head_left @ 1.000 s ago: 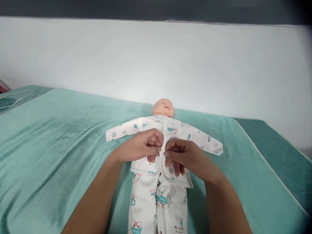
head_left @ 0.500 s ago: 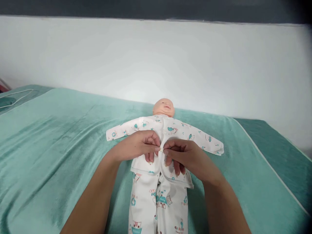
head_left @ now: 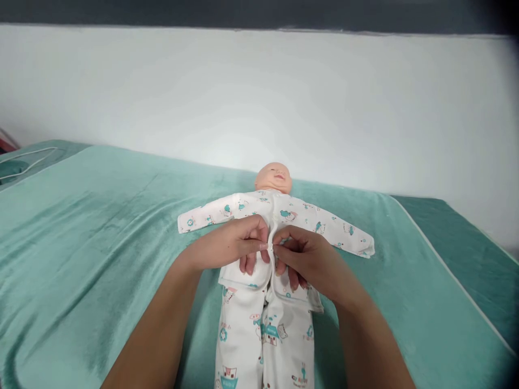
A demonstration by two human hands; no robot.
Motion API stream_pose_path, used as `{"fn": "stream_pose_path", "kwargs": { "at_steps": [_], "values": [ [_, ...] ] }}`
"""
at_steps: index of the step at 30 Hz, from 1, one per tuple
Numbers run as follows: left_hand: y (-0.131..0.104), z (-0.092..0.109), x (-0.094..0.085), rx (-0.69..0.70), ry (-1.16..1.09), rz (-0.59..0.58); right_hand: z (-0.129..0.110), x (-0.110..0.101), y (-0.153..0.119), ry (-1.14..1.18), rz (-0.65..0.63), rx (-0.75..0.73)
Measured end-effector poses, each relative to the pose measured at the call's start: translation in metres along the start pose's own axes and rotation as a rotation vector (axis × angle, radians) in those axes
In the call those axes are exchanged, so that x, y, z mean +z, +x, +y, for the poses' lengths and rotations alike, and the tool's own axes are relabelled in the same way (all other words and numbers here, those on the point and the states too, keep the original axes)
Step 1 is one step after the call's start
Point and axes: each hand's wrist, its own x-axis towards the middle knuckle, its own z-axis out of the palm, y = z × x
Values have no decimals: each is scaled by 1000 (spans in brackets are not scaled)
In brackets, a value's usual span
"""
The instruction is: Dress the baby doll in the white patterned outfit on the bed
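A baby doll (head_left: pixel 273 177) lies on its back, dressed in a white printed jacket (head_left: pixel 298 212) with its sleeves spread and matching trousers (head_left: pixel 241 335). At the lower front of the jacket, my left hand (head_left: pixel 243 243) pinches one front edge between thumb and fingers. Opposite it, my right hand (head_left: pixel 302 254) pinches the other edge. A small pale fastener (head_left: pixel 271 247) shows between the fingertips, which nearly meet. Below my hands the jacket's hem hangs apart over the trousers. The fingertips partly hide the fastener.
A green plush cloth (head_left: pixel 101 216) with soft folds covers the surface under the doll. Darker green fabric (head_left: pixel 466 243) lies at the right. A pale cord or piping (head_left: pixel 36 159) crosses the far left. Behind stands a white wall (head_left: pixel 259 97).
The two front edges of the jacket have come closer together between my fingertips. Both hands stay nearly in place, and the view has shifted slightly.
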Motion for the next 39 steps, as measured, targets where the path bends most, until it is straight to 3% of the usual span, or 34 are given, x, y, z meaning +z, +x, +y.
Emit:
{"fn": "stream_pose_path", "kwargs": {
  "at_steps": [7,15,24,39],
  "values": [
    [3,-6,-1,15,-92,-58,1,-2,1,-2,-17,-4],
    [2,-6,-2,19,-51,-82,0,-7,-2,3,-139,-20],
    [1,-1,4,-15,2,-20,-3,-6,-3,-11,-120,-12],
    [1,-5,0,21,65,-46,-4,-6,-3,8,-125,-15]
  ]
}}
